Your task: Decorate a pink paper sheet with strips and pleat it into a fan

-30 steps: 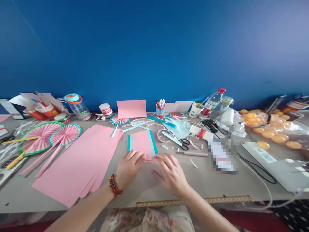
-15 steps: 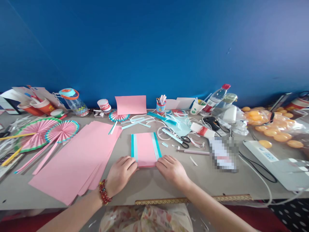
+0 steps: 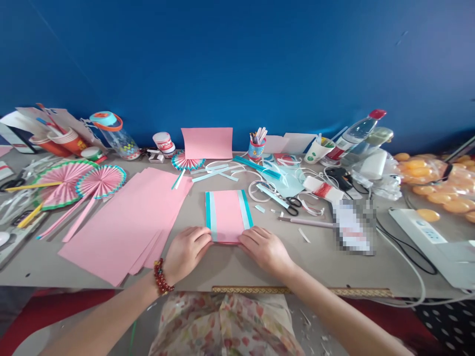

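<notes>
In front of me lies a pink sheet of paper (image 3: 227, 215), with pale blue and teal bands along its left and right sides. Its near edge is folded over. My left hand (image 3: 191, 247) has its fingers closed at the near left corner, and a beaded bracelet is on that wrist. At the near right corner my right hand (image 3: 265, 249) pinches the same sheet. The thumbs are mostly hidden under the near edge. A stack of larger pink sheets (image 3: 126, 222) lies to the left of my left hand.
Pleated paper fans (image 3: 101, 181) lie at the left. Behind the sheet are paper strips (image 3: 211, 174), scissors (image 3: 293, 203) and a pen cup (image 3: 257, 148). Rightward are a pencil-like stick (image 3: 308, 222), a blurred-out object (image 3: 352, 230), a power strip (image 3: 426, 247) and bagged orange balls (image 3: 426, 173).
The camera view has tilted down and shifted slightly left, so everything appears higher and further right. Both hands keep their places at the sheet's near corners.
</notes>
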`<state>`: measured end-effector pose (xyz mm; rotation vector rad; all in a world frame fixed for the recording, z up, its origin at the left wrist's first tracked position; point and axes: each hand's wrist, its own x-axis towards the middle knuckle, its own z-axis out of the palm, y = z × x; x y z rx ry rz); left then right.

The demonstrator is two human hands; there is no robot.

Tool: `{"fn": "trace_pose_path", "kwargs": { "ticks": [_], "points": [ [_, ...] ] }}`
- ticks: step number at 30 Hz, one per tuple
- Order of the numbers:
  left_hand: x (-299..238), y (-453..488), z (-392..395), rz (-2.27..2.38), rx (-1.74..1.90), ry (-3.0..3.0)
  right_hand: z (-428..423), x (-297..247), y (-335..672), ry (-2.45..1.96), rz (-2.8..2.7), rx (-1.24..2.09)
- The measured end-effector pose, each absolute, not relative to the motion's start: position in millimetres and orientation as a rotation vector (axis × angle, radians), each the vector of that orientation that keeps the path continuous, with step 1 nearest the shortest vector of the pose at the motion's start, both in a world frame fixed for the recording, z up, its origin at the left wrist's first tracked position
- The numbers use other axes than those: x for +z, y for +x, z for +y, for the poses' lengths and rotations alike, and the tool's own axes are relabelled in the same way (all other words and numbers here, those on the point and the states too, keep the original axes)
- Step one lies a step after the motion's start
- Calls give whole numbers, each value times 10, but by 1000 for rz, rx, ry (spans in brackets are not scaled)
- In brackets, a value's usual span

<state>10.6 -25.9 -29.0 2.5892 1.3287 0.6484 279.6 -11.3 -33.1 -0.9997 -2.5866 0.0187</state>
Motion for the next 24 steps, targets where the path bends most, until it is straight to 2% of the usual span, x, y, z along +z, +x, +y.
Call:
{"fn": "trace_pose_path", "kwargs": {
  "ticks": [8,16,24],
  "points": [
    [-287,132,-255,1340,714,2377,-52,-291,2330,-1070,-2660,80],
    [-229,108,-95,1418,646,2200,187,-136,2278,-1195,-2711,494],
    [-174,106,-29,1392,553,2142,268,-35,2225,-1282,-2784,574]
  ]
}}
